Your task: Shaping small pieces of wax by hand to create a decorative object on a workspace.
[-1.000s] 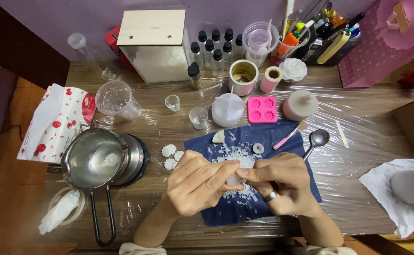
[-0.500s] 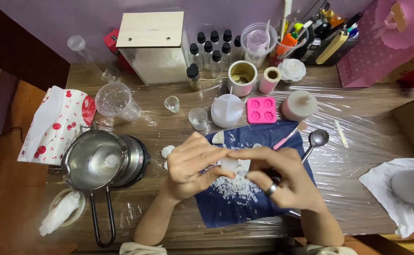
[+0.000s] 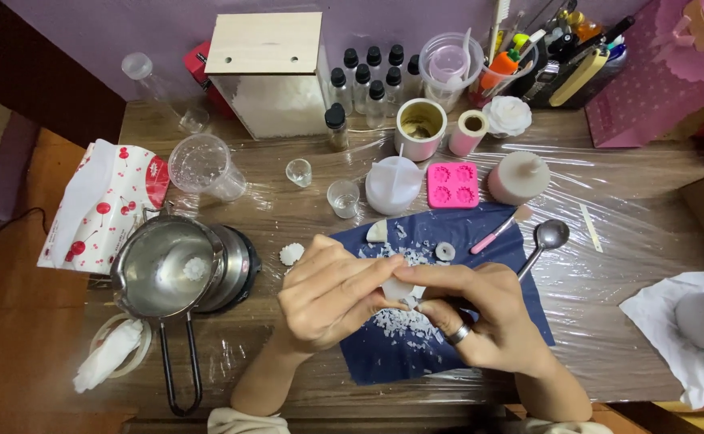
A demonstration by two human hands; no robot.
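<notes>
Hands: the left hand (image 3: 328, 293) and the right hand (image 3: 480, 317) meet over the dark blue cloth (image 3: 513, 265), fingertips of both pinching one small white wax piece (image 3: 399, 289) between them; a ring sits on a right finger.
Wax piece: held just above the cloth, over a scatter of white flakes (image 3: 404, 325).
Cloth: lies on the plastic-covered table (image 3: 649, 233); a white ring-shaped bit (image 3: 445, 251) and a white wedge (image 3: 377, 231) rest near its far edge.
Left side: a metal pot (image 3: 163, 277) with a long handle holds a white lump; a white flower-shaped piece (image 3: 291, 254) lies between pot and cloth.
Right side: a metal spoon (image 3: 546, 239) and a pink stick (image 3: 498, 231) lie across the cloth's edge.
Farther: a pink mould (image 3: 452, 186), a white cup (image 3: 392, 183), two small glasses.
Back: a wooden box (image 3: 268, 72), dark-capped bottles (image 3: 364, 80).
</notes>
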